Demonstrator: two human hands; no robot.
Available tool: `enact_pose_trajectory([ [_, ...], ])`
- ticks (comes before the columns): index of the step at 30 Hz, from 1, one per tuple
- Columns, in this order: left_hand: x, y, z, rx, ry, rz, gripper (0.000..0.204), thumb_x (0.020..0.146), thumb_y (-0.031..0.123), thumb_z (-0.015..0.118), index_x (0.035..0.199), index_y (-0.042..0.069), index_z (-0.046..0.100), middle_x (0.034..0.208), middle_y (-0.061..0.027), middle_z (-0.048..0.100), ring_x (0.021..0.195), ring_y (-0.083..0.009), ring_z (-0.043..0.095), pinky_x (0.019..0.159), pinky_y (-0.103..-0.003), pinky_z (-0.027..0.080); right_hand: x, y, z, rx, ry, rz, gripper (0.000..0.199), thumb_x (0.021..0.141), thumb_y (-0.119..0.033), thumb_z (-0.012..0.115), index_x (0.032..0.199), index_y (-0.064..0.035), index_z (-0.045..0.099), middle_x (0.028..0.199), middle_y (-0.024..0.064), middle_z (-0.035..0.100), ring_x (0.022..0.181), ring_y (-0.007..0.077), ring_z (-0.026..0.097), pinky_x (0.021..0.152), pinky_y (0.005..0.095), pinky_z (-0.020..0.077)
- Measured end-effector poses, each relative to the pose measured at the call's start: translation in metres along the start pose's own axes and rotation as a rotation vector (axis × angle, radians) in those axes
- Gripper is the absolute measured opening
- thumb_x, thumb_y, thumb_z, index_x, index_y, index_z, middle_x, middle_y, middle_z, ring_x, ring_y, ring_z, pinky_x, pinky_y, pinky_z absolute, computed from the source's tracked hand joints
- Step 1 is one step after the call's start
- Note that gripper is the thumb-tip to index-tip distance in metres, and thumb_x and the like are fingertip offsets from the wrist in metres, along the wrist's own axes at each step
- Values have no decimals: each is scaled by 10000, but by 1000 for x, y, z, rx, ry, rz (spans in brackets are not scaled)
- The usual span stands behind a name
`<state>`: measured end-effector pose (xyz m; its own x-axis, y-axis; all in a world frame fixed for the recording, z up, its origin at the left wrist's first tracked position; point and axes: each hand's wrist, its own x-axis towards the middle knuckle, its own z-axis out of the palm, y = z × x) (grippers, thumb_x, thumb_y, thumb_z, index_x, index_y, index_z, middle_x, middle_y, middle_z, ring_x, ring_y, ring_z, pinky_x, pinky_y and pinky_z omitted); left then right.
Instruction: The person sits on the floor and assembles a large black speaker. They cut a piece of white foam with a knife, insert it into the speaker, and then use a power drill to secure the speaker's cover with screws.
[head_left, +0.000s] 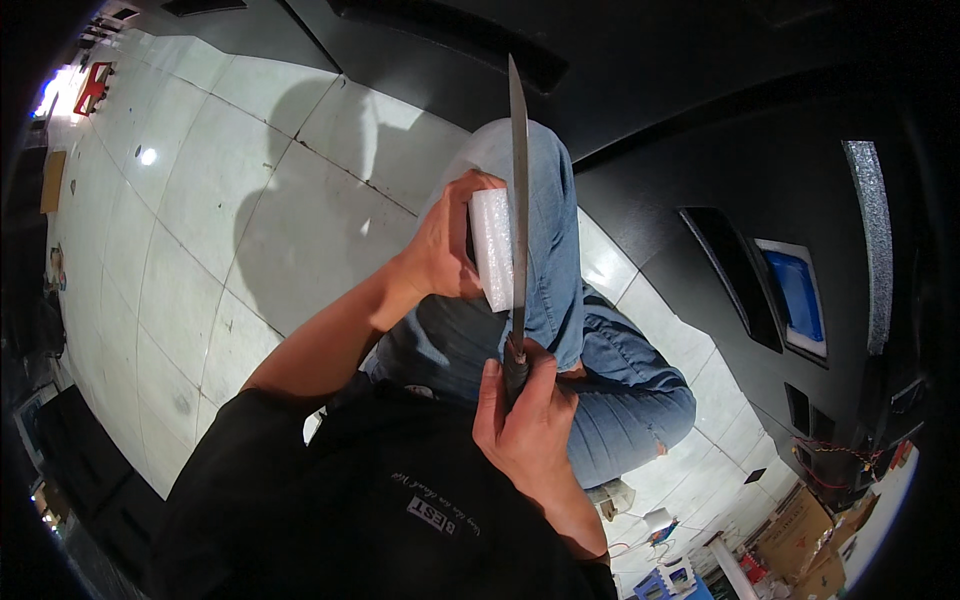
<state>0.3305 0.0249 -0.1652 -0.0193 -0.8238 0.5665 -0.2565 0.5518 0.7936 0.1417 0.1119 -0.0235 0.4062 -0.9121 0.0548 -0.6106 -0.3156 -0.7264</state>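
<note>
My left hand (447,240) is wrapped round a white foam block (492,248), held upright over my bent knee. In my right hand (530,415) is a long knife, gripped by its dark handle (515,372). The narrow knife blade (519,190) points away from me, and its tip reaches past the knee. The blade runs along the right side of the foam block, very near it; I cannot tell whether they touch.
Black panels (660,90) stand ahead and to the right. A blue piece in a white frame (795,298) and a grey foam strip (868,240) are on the right panel. Cardboard boxes (795,535) and wires (840,455) lie at lower right. White tiles (190,220) cover the floor.
</note>
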Motion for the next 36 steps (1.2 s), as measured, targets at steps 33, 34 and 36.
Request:
enact_pose_trajectory([
  [33, 0, 6, 1, 61, 1, -19, 838, 657, 105, 891, 1297, 44, 354, 1109, -154, 502, 1035, -264, 553, 1044, -495, 455, 2, -13, -9, -86, -24, 43, 337, 892, -57, 673, 1158, 83, 521, 735, 194, 675, 579, 355, 691, 496, 418, 526],
  [34, 1, 6, 2, 60, 8, -8, 832, 656, 103, 890, 1291, 45, 356, 1107, -153, 503, 1034, -265, 554, 1046, -497, 456, -3, -14, -11, -115, -49, 60, 357, 879, -63, 680, 1167, 81, 526, 752, 175, 690, 584, 326, 700, 489, 400, 528],
  [36, 2, 8, 3, 56, 14, -11, 827, 653, 99, 889, 1284, 46, 358, 1103, -152, 505, 1033, -268, 555, 1047, -500, 457, -12, -14, -15, -152, -77, 72, 381, 865, -72, 689, 1178, 78, 532, 762, 155, 704, 581, 296, 704, 478, 384, 528],
])
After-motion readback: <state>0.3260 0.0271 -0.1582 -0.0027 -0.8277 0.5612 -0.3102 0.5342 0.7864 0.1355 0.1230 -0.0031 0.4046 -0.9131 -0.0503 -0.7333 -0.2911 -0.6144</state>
